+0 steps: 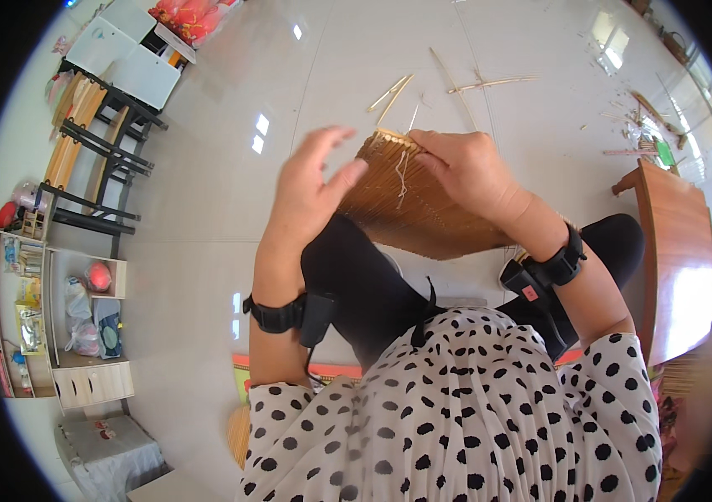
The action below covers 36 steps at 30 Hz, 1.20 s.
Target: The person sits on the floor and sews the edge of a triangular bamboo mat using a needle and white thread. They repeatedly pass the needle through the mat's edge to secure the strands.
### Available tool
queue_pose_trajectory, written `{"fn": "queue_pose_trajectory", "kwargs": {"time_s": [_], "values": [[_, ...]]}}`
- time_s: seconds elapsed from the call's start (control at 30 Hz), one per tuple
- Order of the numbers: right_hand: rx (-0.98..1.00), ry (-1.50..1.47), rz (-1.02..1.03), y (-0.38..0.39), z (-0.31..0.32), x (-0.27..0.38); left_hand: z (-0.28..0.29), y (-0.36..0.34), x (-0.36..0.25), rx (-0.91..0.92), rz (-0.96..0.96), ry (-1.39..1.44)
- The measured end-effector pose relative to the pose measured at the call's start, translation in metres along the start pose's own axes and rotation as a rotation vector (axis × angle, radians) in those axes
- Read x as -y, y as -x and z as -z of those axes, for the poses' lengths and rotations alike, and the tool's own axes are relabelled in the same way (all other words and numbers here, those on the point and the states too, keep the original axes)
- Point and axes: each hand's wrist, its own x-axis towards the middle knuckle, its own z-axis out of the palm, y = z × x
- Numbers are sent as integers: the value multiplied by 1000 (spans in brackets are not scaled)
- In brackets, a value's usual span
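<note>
A brown mat of thin stalks (423,219) slopes in front of my knees, its pale cut stalk ends showing along the top edge. White string (403,180) hangs loose over its face near that edge. My right hand (466,167) grips the top edge with thumb and fingers pressed together. Whether it also pinches string is hidden. My left hand (312,180) is raised at the mat's upper left corner, its fingers apart and slightly blurred, with nothing visible in them. A short strand sticks up beside the right fingertips.
Loose stalks (391,96) and crossed sticks (489,83) lie on the tiled floor beyond the mat. A wooden table (680,251) stands at right, with scraps (644,134) past it. Stacked wooden stools (88,138) and a shelf unit (92,335) line the left.
</note>
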Motion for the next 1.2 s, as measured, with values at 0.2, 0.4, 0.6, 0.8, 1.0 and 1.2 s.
{"fn": "queue_pose_trajectory", "kwargs": {"time_s": [0.2,0.4,0.6,0.8,1.0,1.2], "values": [[80,-64,103,-10,43,-36,-62,-13,15,18,-38,101],[-357,237,47,10,55,-36,-134,-15,3,-323,-222,-15],[-393,212,-427,56,34,-11,-191,-10,3,-431,-251,-143],[-309,295,-647,62,15,-16,-224,-1,-2,-392,-300,-234],[-421,452,-628,76,7,-45,-229,13,-23,-223,-341,-128],[-448,502,-559,90,18,-46,-224,15,-24,-81,-75,344]]}}
